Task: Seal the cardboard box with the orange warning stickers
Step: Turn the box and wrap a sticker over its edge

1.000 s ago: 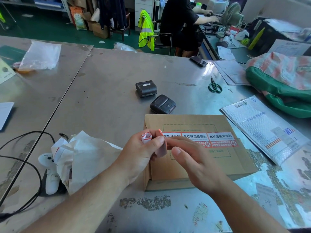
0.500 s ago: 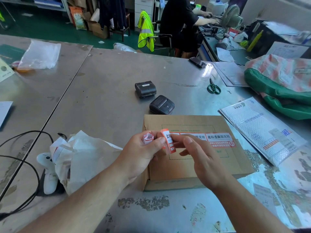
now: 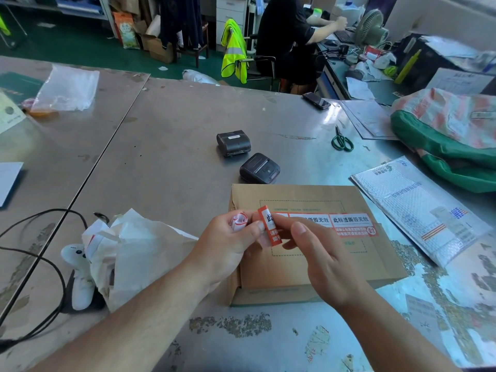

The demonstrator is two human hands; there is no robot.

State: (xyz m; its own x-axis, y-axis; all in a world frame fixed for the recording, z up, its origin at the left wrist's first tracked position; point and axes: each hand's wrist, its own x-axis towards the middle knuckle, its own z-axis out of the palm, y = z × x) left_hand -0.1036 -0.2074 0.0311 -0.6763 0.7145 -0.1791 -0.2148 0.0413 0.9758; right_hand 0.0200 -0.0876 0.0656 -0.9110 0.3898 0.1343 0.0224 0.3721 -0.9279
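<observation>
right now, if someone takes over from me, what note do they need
Left hand pinches the loose sticker, with a crumpled backing wad in its fingers.
Right hand pinches the same sticker.
Cardboard box lies closed on the table beneath both hands.
Done: a strip of applied stickers runs across its top.
Left: press the loose sticker down, probably at the strip's left end.

Scuffed steel tables [image 3: 166,146] fill the foreground, a green floor [image 3: 80,49] lies beyond at eleven o'clock, a chair [image 3: 266,59] draped with a hi-vis vest [image 3: 234,49] stands at twelve, and a cluttered desk [image 3: 334,67] with a fan [image 3: 371,28] sits at one.
</observation>
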